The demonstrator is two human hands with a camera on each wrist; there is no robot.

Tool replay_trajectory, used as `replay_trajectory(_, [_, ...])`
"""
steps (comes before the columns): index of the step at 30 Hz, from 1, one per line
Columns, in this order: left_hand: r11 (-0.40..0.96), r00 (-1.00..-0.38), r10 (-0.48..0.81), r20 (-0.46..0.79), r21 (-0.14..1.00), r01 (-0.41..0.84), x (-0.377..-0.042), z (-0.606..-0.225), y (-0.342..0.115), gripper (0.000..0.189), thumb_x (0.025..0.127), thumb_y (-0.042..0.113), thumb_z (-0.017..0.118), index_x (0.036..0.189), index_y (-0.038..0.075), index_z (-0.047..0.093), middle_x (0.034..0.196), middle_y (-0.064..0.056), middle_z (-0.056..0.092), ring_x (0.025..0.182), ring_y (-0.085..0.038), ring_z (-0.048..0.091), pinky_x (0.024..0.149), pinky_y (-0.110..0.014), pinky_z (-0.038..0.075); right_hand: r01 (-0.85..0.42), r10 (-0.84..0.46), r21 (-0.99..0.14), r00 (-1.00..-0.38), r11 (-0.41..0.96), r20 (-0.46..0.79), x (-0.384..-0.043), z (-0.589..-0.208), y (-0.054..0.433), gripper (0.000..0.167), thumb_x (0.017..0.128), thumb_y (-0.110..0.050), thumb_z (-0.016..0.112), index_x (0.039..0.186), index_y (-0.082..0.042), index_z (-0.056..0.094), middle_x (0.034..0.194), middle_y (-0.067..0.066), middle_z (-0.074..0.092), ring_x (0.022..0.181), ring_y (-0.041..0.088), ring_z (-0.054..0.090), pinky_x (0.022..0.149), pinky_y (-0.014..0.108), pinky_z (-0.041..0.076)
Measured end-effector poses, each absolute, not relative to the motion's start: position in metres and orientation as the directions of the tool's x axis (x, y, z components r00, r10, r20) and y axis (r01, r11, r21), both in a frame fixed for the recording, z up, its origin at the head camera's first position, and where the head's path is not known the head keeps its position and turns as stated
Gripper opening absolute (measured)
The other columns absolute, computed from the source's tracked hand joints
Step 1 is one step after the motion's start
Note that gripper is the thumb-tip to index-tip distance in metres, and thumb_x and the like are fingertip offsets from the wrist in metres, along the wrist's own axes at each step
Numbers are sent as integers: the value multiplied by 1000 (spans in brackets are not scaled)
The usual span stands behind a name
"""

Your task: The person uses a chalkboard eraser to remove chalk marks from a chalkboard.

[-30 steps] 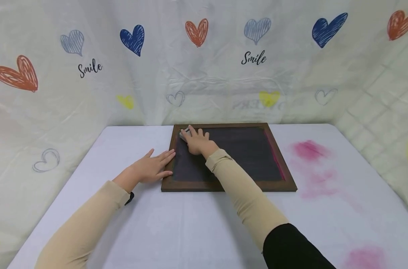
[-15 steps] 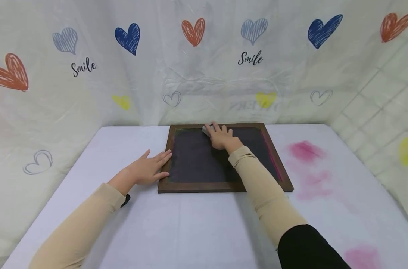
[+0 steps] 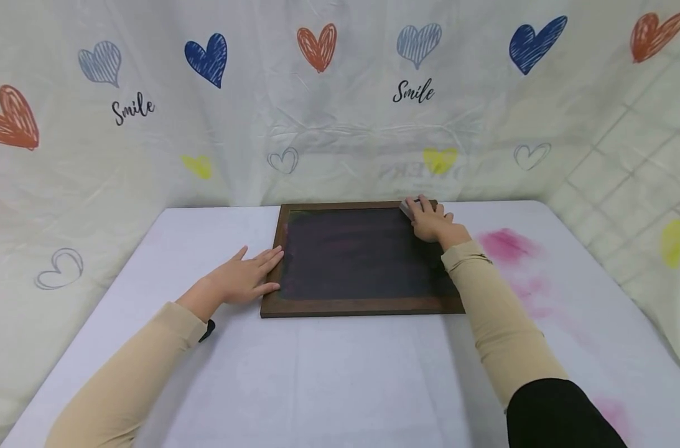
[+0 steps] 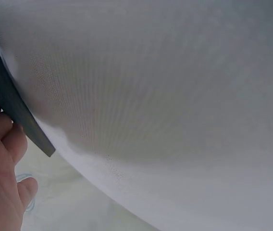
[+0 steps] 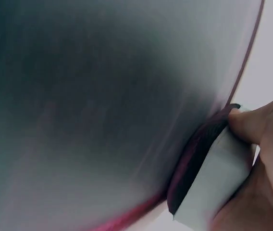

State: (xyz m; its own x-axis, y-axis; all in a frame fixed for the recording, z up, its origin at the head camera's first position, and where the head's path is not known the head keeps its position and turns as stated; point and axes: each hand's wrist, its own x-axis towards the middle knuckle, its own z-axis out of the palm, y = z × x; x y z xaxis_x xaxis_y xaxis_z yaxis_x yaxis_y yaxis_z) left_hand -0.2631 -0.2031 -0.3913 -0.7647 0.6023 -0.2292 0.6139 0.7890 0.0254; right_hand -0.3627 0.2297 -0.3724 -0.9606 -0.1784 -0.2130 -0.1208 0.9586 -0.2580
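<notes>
A chalkboard (image 3: 351,255) in a brown wooden frame lies on the table, its dark surface faintly smudged with pink. My right hand (image 3: 429,223) grips a chalkboard eraser (image 5: 218,178) at the board's far right corner. The right wrist view shows the eraser's white back between thumb and fingers, its dark, pink-stained felt against the board. A pink chalk streak (image 5: 131,211) runs along the edge beside it. With fingers spread and straight, my left hand (image 3: 241,277) rests on the left side of the frame. The left wrist view catches its fingertips at the frame's edge (image 4: 11,96).
White cloth covers the table (image 3: 317,373). Pink chalk smudges (image 3: 507,246) mark the cloth to the right of the board. Close behind the board hangs a pale curtain (image 3: 351,143) printed with hearts and the word "Smile".
My right hand has slid the eraser along the board's far edge from the left corner to the right corner. The left hand stays on the frame. The head view has shifted slightly.
</notes>
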Motion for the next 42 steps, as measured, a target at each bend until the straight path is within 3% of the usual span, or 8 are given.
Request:
replay_trajectory(6, [787,-763,604,-230,20,617,-265,-395,-204,82,108,59,36,164,3,15,170,-15,14,153,-29,23,120,-66,7,-166,-213,-219,-954,961,-213,-360,-371,208,62,112,-14,34,167,-13,6,169,21,-6,146,55,8,109,69,19])
replay_trajectory(12, [798,-771,591,-237,34,602,-264,-394,-206,82,108,58,37,164,3,15,170,-15,13,153,-31,24,120,-66,7,-335,-362,-149,-907,930,-214,-353,-375,158,64,113,-18,37,167,-21,4,171,15,-5,147,49,14,108,65,24])
replay_trajectory(22, [806,-781,579,-235,15,592,-262,-392,-203,77,109,50,42,164,2,16,170,-15,15,153,-30,25,120,-66,8,-669,-654,-51,-703,741,-280,-290,-372,79,68,112,-20,42,167,-28,2,172,7,-6,146,39,26,101,52,36])
replay_trajectory(26, [808,-784,572,-240,2,589,-263,-393,-203,78,109,51,41,164,2,17,170,-14,14,153,-29,26,120,-66,8,-743,-725,-63,-625,666,-289,-267,-370,70,70,112,-19,44,167,-29,3,172,6,-7,148,37,24,107,54,34])
replay_trajectory(29, [807,-784,572,-242,-4,590,-263,-393,-203,78,109,52,41,164,2,17,170,-14,14,153,-29,26,120,-66,8,-762,-744,-65,-605,644,-283,-263,-369,71,71,111,-19,45,167,-29,2,172,5,-7,148,35,25,108,54,34])
replay_trajectory(34, [804,-779,574,-252,-7,595,-263,-393,-201,78,109,52,41,164,3,16,170,-14,14,153,-29,25,120,-66,9,-731,-729,-120,-625,672,-281,-278,-370,83,69,112,-20,43,167,-28,3,172,5,-4,144,35,29,102,51,35])
replay_trajectory(42, [799,-773,582,-255,3,601,-264,-394,-201,79,109,52,41,165,3,14,170,-14,12,154,-29,23,120,-66,6,-496,-525,-174,-819,851,-234,-335,-374,147,65,112,-19,40,167,-21,6,172,11,-3,143,45,27,95,55,34])
